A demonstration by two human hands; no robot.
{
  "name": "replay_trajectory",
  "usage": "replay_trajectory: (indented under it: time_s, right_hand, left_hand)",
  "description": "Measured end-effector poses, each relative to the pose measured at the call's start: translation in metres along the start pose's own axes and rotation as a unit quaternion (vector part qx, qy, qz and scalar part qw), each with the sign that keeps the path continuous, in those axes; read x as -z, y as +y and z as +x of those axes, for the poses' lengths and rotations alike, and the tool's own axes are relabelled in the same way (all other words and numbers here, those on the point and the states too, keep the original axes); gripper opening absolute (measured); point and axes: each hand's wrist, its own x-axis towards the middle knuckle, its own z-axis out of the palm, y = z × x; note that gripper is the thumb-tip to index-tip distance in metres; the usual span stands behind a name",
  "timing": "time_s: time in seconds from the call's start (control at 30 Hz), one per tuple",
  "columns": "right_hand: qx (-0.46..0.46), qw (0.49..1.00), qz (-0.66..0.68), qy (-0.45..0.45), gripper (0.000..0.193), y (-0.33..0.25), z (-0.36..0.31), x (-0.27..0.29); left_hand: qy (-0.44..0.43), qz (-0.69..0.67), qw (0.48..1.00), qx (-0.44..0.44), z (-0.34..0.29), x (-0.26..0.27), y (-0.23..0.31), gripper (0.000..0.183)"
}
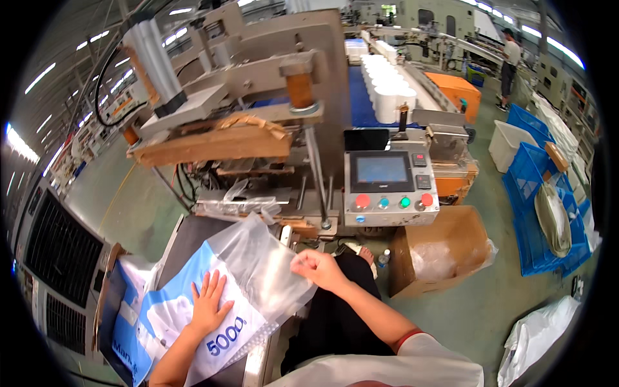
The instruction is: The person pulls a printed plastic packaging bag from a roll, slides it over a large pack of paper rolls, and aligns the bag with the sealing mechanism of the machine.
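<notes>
A blue and white printed plastic bag (155, 303) with a clear open end (258, 264) lies slanted over a dark conveyor belt (197, 236) in front of me. My left hand (209, 303) rests flat on its printed part, fingers spread. At the right edge of the clear film, my right hand (317, 267) is closed in a pinch on the bag. Its fingertips partly hide the held edge. Just beyond the film stands a sealing press with a brown-covered bar (213, 146), raised above loose clear plastic scraps (242, 201).
A control panel (387, 184) with a screen and coloured buttons faces me. Right of my legs sits an open cardboard box (438, 274) holding clear film. White rolls (390, 90) line a blue conveyor behind. Blue crates (532, 193) stand right; a person (510, 58) stands farther back.
</notes>
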Motion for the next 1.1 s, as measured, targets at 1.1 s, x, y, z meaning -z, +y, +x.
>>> replay_trajectory:
  time_s: [1.1]
  right_hand:
    - [0.02,0.697,0.376,0.61,0.027,0.251,-0.234,0.476]
  left_hand:
    - [0.056,-0.036,0.996,0.062,-0.017,-0.016,-0.001,0.068]
